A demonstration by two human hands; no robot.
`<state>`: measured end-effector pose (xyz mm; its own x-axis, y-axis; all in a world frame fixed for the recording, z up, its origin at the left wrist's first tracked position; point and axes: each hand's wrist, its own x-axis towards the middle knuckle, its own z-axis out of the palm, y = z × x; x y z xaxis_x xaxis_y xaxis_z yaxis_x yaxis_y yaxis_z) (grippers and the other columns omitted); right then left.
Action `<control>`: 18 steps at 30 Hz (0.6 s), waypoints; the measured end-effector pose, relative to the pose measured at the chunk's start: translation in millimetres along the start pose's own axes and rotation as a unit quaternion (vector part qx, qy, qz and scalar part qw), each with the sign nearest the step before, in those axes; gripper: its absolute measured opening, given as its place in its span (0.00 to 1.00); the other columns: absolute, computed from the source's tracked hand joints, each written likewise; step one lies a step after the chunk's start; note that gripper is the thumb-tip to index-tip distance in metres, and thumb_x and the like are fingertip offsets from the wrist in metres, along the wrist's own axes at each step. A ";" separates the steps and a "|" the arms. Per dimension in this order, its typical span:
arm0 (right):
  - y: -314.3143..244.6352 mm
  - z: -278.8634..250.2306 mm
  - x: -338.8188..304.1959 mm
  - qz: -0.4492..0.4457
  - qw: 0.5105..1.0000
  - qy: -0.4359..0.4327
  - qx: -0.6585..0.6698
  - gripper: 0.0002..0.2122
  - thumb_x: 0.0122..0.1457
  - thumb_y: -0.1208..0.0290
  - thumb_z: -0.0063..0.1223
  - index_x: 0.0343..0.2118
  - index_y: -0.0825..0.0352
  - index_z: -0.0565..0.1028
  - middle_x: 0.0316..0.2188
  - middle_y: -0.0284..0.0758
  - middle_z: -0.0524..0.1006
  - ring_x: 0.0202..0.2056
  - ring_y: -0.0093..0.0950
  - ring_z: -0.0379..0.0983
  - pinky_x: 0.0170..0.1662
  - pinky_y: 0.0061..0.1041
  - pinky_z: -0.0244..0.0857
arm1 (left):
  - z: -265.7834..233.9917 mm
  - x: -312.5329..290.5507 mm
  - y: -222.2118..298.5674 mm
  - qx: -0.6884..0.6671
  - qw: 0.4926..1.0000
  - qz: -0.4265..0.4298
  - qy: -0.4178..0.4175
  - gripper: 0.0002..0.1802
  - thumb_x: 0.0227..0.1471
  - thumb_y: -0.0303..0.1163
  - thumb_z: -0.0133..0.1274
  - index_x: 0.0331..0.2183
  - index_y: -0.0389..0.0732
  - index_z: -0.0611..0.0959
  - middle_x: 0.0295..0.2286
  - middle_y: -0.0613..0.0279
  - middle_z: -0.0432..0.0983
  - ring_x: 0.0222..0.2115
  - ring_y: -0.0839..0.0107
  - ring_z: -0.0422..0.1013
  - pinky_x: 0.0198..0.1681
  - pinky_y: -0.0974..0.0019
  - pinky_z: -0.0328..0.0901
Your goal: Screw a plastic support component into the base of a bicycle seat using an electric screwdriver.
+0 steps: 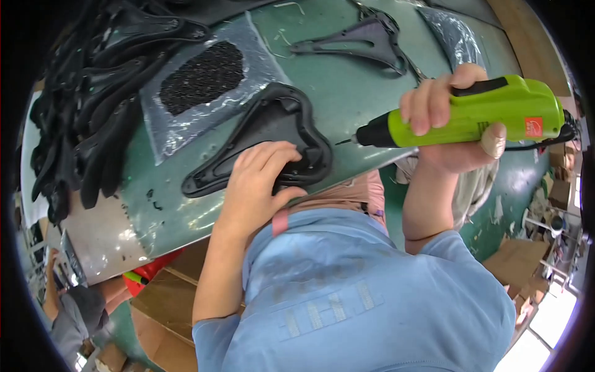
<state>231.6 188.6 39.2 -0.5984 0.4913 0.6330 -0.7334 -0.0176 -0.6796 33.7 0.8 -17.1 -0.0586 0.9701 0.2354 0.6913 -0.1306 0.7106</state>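
A black bicycle saddle (266, 118) lies underside up near the bench's front edge, its hollow showing. My left hand (257, 180) grips it, with curled fingers reaching into the hollow and the thumb by the near rim. Raised to the right of the saddle, a lime-green electric screwdriver (527, 105) is wrapped in my right hand (452, 156). Its thin bit (343, 142) points left toward the saddle without touching it. Beyond the saddle rests a clear plastic bag (180, 136) with many small black screws (207, 74) heaped on or in it.
Stacked black saddle parts (99, 118) crowd the left of the green bench (186, 217). At the back lie a black saddle base (365, 46) and another plastic bag (455, 37). Cardboard boxes (167, 304) stand below the bench. Another person (77, 310) is at the lower left.
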 end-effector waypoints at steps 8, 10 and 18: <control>0.2 6.6 -4.8 0.045 0.996 -0.077 0.026 0.28 0.53 0.49 0.51 0.46 0.69 0.62 0.26 0.35 0.70 0.26 0.29 0.70 0.33 0.31 0.64 | 16.7 -7.4 9.4 0.042 0.999 0.027 0.013 0.16 0.31 0.31 0.63 0.29 0.42 0.81 0.32 0.66 0.76 0.36 0.63 0.71 0.42 0.60 0.65; -3.3 9.6 -2.1 0.044 0.992 -0.121 0.005 0.28 0.53 0.50 0.53 0.45 0.70 0.61 0.26 0.36 0.71 0.26 0.30 0.71 0.34 0.32 0.64 | 19.0 -6.0 8.1 0.031 0.999 0.032 0.015 0.15 0.32 0.31 0.63 0.29 0.42 0.81 0.32 0.66 0.77 0.35 0.63 0.72 0.41 0.61 0.66; -0.2 17.7 5.6 0.094 0.978 -0.180 -0.039 0.29 0.50 0.53 0.60 0.43 0.69 0.61 0.27 0.38 0.72 0.26 0.31 0.71 0.32 0.32 0.66 | 18.4 -5.6 -1.5 0.044 0.996 0.070 0.039 0.14 0.33 0.32 0.63 0.29 0.42 0.82 0.30 0.65 0.77 0.31 0.63 0.74 0.36 0.65 0.70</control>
<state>222.7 175.9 49.4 -0.8056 0.1461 0.5741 -0.5808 -0.0042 -0.8140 46.3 -0.7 -31.7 -0.0101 0.9243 0.3815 0.7575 -0.2421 0.6064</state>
